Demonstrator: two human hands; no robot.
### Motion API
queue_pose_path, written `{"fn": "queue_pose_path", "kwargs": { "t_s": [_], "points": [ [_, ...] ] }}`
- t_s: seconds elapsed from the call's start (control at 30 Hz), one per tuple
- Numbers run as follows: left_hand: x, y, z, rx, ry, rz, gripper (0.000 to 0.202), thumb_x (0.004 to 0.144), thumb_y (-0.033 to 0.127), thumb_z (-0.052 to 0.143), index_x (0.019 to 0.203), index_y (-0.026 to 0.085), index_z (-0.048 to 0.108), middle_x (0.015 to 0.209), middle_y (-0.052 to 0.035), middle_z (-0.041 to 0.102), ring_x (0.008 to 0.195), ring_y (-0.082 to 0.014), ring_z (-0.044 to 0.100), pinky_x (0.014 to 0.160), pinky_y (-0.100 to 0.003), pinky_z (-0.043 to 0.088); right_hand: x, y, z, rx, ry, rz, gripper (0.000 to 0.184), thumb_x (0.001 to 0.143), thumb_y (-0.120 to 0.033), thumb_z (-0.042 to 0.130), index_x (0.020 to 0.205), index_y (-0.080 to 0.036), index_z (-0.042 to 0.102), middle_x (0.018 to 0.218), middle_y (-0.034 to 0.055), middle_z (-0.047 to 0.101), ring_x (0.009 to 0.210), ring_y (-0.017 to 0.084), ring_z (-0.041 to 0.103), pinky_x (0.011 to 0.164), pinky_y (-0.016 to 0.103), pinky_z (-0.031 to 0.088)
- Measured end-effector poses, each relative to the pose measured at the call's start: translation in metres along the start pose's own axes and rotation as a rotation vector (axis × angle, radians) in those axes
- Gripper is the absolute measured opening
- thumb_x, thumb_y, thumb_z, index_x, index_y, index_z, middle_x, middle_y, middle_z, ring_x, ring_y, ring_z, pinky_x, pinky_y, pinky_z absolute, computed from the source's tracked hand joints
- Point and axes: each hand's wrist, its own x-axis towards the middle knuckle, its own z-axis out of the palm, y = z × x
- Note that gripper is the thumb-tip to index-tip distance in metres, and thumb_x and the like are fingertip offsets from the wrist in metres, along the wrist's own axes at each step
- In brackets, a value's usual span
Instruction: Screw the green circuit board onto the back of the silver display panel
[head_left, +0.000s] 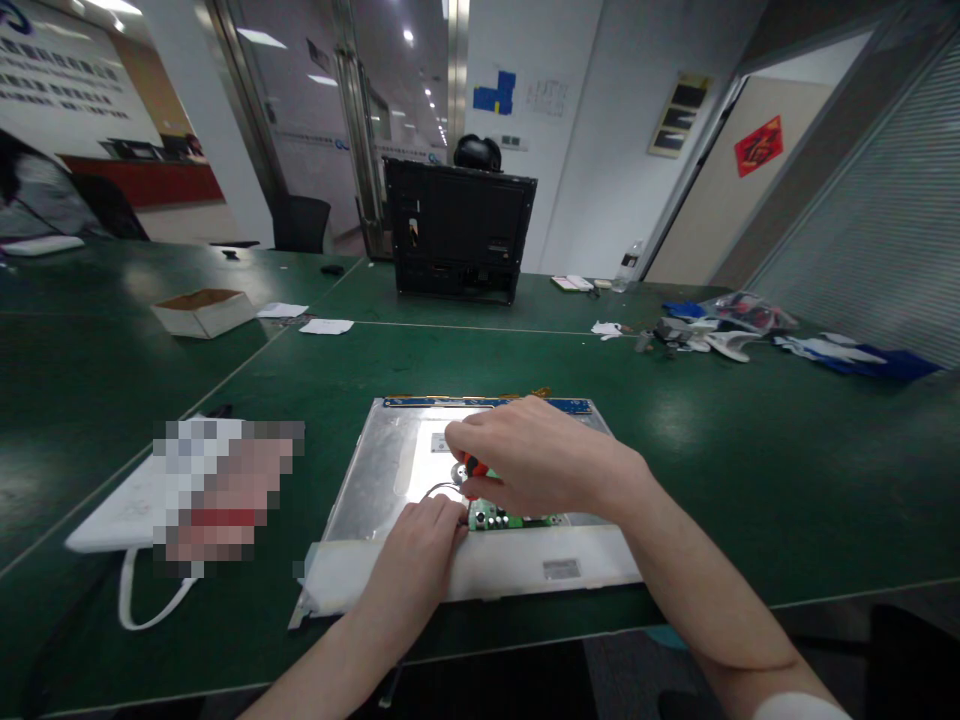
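A flat metal-backed display panel lies on the green table in front of me, with a white strip along its near edge. A green circuit board sits on the panel, partly hidden beneath my right arm. My right hand is closed around a red and black screwdriver, which points down toward the board's left end. Beside that end rests my left hand, fingers drawn together at the board's edge; what they pinch, if anything, is hidden. A thin dark cable curves near the left fingertips.
A black monitor housing stands at the back, with a person's head behind it. To the left are an open box and a white device with a cable, partly pixelated. Bags and scraps lie to the right, near a bottle.
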Motion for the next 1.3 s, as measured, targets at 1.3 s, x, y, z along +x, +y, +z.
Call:
{"fn": "queue_pose_path", "kwargs": {
  "t_s": [1.3],
  "points": [
    [-0.001,0.004,-0.009,-0.013,-0.008,0.006,0.013,0.090,0.009,0.047,0.090,0.018,0.056,0.091,-0.0056,0.063,0.085,-0.0231,0.059,0.073,-0.037,0.046,-0.010,0.007,-0.009,0.049,0.006,0.011,0.010,0.084,-0.020,0.057,0.093,-0.020,0.056,0.085,0.0009,0.068,0.066,0.013,0.054,0.053,0.026,0.023]
  ]
}}
